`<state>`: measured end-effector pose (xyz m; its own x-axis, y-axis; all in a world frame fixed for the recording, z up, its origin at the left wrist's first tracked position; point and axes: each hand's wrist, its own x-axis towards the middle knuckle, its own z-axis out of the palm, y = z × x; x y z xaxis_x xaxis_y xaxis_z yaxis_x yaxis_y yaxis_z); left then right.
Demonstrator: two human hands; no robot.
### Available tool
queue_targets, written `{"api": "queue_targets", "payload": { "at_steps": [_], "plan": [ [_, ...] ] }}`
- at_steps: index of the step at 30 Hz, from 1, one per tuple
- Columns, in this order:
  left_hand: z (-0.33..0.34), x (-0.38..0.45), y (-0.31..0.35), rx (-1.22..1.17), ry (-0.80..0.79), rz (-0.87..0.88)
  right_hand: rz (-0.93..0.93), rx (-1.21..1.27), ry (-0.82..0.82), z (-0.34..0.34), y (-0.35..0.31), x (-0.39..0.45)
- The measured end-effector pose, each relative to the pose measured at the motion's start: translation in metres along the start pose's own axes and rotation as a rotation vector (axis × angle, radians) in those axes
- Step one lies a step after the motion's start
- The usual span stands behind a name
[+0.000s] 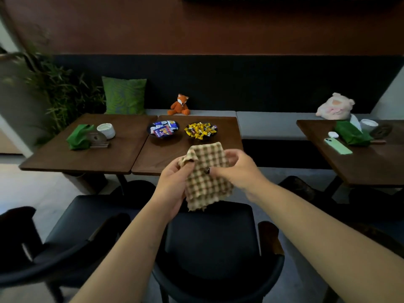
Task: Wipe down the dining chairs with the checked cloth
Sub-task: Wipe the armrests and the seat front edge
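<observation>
Cloth (206,173), checked, held up at centre above the dark chair (209,237) at 6 o'clock, not yet on it. Pinched at the upper corner by left hand (172,182); right hand (238,169) grasping the right edge. Likely risks: loose lower hem flapping, bunched fold wiping unevenly, slack grip dropping it, sweets bowl (200,130) at 12 o'clock knocked on the table (175,158).

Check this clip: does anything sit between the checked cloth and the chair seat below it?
Nothing visible does. Both the left hand and right hand hold the checked cloth in the air above the black chair seat, which looks bare.
</observation>
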<state>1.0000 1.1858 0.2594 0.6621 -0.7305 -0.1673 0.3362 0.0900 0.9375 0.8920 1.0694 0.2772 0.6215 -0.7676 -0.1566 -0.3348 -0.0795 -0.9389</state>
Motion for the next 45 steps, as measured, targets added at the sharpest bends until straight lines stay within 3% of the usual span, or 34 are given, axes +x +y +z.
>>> {"api": "queue_targets", "payload": {
  "at_steps": [2, 4, 7, 11, 18, 21, 25, 29, 32, 35, 39, 42, 45],
  "plan": [
    [-0.023, 0.008, -0.003, 0.025, 0.044, -0.024, 0.173, 0.157, -0.127, 0.02, 0.006, 0.01],
    [-0.048, 0.02, -0.008, 0.04, 0.081, -0.032, 0.223, 0.162, -0.158, 0.042, 0.013, 0.02],
    [-0.093, 0.037, -0.018, 0.045, 0.152, -0.076, 0.167, 0.067, -0.02, 0.079, 0.026, 0.041],
    [-0.167, 0.061, -0.043, 0.068, 0.221, -0.214, -0.029, -0.235, 0.201, 0.141, 0.06, 0.068],
    [-0.27, 0.104, -0.12, 0.127, 0.244, -0.473, 0.128, -0.379, -0.053, 0.283, 0.182, 0.056],
    [-0.29, 0.118, -0.152, 0.146, 0.231, -0.573, 0.251, -0.251, -0.165, 0.317, 0.213, 0.031],
    [-0.305, 0.14, -0.195, 0.185, 0.219, -0.649, 0.386, -0.143, 0.012, 0.327, 0.216, 0.037],
    [-0.305, 0.161, -0.237, 0.236, 0.195, -0.725, 0.447, -0.499, -0.044, 0.351, 0.22, 0.058],
    [-0.296, 0.17, -0.259, 0.14, 0.171, -0.8, 0.461, -0.596, -0.042, 0.362, 0.225, 0.084],
    [-0.29, 0.178, -0.287, 0.034, 0.225, -0.855, 0.664, -0.424, 0.049, 0.36, 0.25, 0.138],
    [-0.285, 0.18, -0.311, -0.045, 0.23, -0.893, 0.945, 0.269, 0.048, 0.357, 0.287, 0.188],
    [-0.293, 0.182, -0.327, -0.041, 0.209, -0.88, 0.94, 0.536, 0.003, 0.354, 0.3, 0.19],
    [-0.297, 0.183, -0.34, -0.066, 0.191, -0.873, 0.906, 0.528, -0.059, 0.348, 0.295, 0.164]
  ]
}}
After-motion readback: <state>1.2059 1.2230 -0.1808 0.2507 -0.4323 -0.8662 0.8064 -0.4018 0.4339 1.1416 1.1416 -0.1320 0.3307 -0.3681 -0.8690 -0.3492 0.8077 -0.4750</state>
